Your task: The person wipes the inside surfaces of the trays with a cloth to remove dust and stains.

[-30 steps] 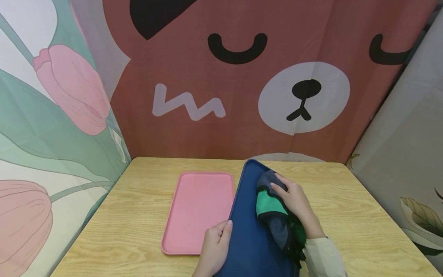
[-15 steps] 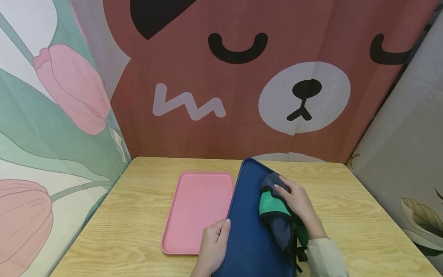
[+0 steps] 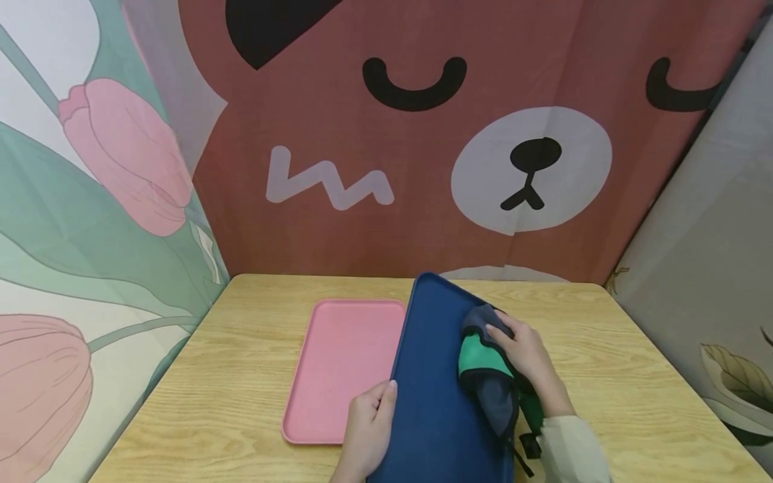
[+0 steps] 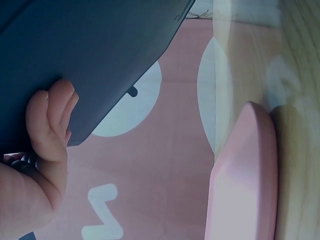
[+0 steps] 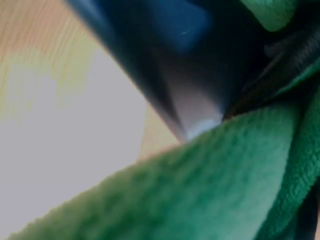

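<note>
My left hand [image 3: 370,426] grips the left edge of a dark blue tray [image 3: 431,402], which is raised and tilted above the table. In the left wrist view, curled fingers [image 4: 52,112] lie against the tray's underside [image 4: 110,55]. My right hand [image 3: 527,349] holds a bunched navy and green cloth [image 3: 483,355] with black trim against the tray's upper face, near its right edge. Black straps dangle from the cloth's lower end. Up close in the right wrist view, fuzzy green fabric [image 5: 200,185] covers much of the frame and hides the right hand.
A pink tray [image 3: 344,369] lies flat on the wooden table [image 3: 211,396], left of the blue one and partly overlapped by the left hand. Behind the table hangs a brown bear-print curtain [image 3: 423,235]; printed fabric also hangs on both sides.
The right hand and cloth have slid right and slightly down across the blue tray. Tray and left hand have shifted a little left. The pink tray stays put.
</note>
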The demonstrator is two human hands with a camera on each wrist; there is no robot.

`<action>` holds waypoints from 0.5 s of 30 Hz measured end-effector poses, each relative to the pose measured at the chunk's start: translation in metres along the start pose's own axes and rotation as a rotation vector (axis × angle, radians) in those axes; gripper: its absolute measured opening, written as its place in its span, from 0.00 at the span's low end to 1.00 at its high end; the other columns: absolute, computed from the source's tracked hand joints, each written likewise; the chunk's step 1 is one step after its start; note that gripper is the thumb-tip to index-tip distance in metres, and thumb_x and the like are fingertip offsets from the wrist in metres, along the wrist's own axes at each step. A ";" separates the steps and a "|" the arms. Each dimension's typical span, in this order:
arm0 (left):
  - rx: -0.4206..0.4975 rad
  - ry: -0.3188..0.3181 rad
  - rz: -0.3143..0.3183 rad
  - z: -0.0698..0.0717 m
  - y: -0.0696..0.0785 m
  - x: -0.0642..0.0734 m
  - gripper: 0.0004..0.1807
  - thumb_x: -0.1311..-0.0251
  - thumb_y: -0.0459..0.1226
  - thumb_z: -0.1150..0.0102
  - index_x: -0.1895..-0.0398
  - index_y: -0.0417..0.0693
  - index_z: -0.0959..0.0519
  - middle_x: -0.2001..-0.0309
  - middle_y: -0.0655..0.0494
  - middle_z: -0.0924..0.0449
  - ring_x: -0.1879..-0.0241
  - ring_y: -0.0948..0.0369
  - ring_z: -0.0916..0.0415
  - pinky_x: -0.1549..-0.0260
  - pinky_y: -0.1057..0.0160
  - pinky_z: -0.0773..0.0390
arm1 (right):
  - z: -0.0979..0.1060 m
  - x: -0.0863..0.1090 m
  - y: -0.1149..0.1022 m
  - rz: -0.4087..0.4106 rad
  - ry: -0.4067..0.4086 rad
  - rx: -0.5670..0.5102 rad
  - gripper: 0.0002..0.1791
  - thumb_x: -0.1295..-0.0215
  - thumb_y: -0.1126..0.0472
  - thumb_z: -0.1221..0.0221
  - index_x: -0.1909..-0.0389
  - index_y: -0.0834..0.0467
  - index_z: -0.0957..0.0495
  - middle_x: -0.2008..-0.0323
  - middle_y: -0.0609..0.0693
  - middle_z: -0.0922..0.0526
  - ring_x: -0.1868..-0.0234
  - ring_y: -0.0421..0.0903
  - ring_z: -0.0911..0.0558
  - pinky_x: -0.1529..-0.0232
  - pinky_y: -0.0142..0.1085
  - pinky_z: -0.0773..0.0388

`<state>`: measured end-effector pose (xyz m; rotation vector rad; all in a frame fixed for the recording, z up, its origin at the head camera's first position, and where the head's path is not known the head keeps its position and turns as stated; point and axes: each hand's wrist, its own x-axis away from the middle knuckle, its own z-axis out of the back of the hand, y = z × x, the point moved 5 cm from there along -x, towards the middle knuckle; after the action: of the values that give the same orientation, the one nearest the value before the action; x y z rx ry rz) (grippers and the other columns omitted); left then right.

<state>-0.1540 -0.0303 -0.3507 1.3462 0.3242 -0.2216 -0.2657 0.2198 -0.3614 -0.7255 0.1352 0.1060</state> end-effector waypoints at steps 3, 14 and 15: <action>0.000 0.011 -0.008 0.001 0.001 0.000 0.23 0.38 0.28 0.54 0.91 0.43 0.43 0.88 0.66 0.50 0.87 0.73 0.52 0.87 0.76 0.50 | 0.000 0.001 0.003 -0.015 -0.004 0.004 0.30 0.34 0.51 0.51 0.39 0.68 0.40 0.43 0.69 0.38 0.43 0.66 0.38 0.46 0.57 0.42; -0.006 0.046 -0.037 0.006 0.001 0.001 0.23 0.38 0.28 0.54 0.91 0.44 0.43 0.88 0.67 0.50 0.87 0.74 0.51 0.87 0.77 0.50 | -0.002 0.002 0.016 -0.073 -0.037 0.025 0.32 0.34 0.49 0.53 0.38 0.69 0.43 0.42 0.70 0.40 0.42 0.66 0.41 0.45 0.57 0.44; -0.006 0.048 -0.040 0.006 0.001 0.001 0.23 0.38 0.28 0.54 0.91 0.44 0.43 0.88 0.67 0.50 0.87 0.74 0.51 0.87 0.77 0.50 | -0.002 0.002 0.016 -0.075 -0.040 0.024 0.32 0.34 0.50 0.53 0.38 0.69 0.43 0.42 0.70 0.40 0.42 0.66 0.41 0.46 0.57 0.44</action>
<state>-0.1522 -0.0363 -0.3491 1.3416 0.3925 -0.2215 -0.2658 0.2308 -0.3740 -0.7031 0.0712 0.0469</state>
